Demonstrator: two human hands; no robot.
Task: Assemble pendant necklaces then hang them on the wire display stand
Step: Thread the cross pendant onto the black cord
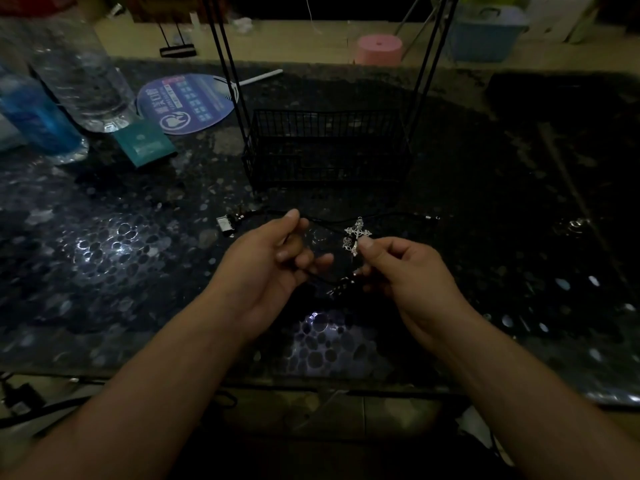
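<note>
The right hand (408,271) pinched the cross pendant (356,235) above the tabletop (138,254); the left hand (277,258) pinched the black cord (322,221). Best keep the cord end taut and steady for threading the pendant's loop.

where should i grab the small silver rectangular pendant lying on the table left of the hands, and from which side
Take the silver rectangular pendant by its two long edges, coming from above with thumb and forefinger. It lies flat on the table, so only its edges offer purchase. Approach from its left, away from the black cord at its upper right end.
</note>
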